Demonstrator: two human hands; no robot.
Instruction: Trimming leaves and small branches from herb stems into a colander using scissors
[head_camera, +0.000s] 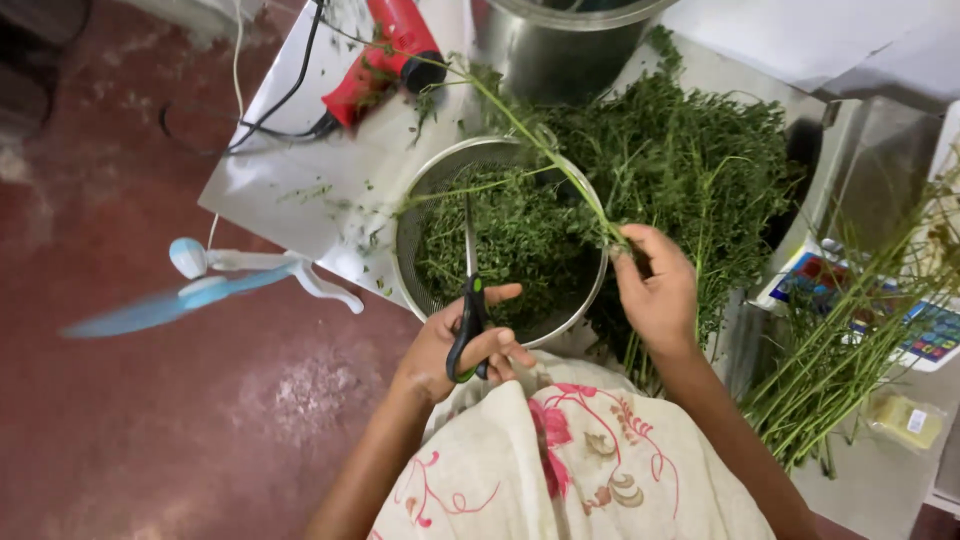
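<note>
My left hand (460, 345) grips green-and-black scissors (468, 300), blades pointing up over a round metal strainer bowl (590, 290) filled with cut green herb leaves (510, 240). My right hand (655, 285) pinches a long herb stem (520, 130) that slants up and left across the bowl. A big heap of leafy herbs (690, 160) lies just behind and right of the bowl.
A red hair dryer (385, 55) with black cord and a steel pot (555, 45) sit at the back of the white table (290, 170). Bare stems (840, 370) and a calculator-like scale (930, 335) lie right. A small blue fan (200, 285) spins at left over the red floor.
</note>
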